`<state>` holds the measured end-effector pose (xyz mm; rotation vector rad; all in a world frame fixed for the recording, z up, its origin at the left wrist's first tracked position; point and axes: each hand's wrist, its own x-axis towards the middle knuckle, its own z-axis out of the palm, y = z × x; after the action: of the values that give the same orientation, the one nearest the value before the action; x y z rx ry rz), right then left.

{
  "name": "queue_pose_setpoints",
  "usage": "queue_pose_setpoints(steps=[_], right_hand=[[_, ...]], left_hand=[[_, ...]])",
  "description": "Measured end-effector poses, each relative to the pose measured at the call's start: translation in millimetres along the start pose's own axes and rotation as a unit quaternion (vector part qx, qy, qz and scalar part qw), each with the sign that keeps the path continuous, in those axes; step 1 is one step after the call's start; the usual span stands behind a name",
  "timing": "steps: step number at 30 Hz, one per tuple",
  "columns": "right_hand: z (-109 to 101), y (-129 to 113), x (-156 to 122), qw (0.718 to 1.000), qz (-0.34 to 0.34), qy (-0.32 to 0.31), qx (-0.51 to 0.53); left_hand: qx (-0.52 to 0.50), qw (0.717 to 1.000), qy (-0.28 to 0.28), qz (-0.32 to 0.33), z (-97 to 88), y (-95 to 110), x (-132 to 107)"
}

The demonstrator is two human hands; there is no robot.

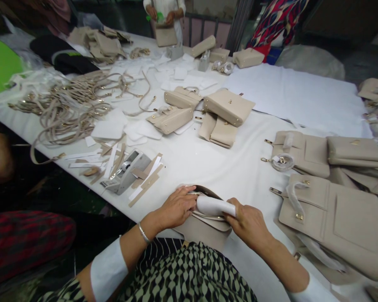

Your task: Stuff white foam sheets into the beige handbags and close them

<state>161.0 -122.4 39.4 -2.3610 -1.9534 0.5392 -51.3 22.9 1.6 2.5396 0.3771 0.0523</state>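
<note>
A beige handbag (204,228) lies at the near edge of the white table (208,163), right in front of me. My left hand (176,206) is closed on the bag's open top edge. My right hand (248,222) grips a white rolled pad (214,206), whose left end sits in the bag's opening. A thin bangle circles my left wrist.
A tape dispenser (127,171) with paper and beige strips lies left of the bag. Beige straps (66,109) are piled at far left. Finished beige bags (228,105) sit mid-table and stacked at right (334,218). Another person's hands (160,14) work at the far end.
</note>
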Motion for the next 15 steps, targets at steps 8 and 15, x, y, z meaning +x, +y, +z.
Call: queue_pose_setpoints(steps=[8,15], right_hand=[[-14,-40,4,0.996,-0.041,-0.033,-0.073],[-29,-51,9,0.989,-0.095,-0.098,-0.064]], left_hand=[[0.005,1.000,-0.005,0.008,-1.5,-1,3],[-0.010,1.000,-0.020,0.014,-5.4,-3,4]])
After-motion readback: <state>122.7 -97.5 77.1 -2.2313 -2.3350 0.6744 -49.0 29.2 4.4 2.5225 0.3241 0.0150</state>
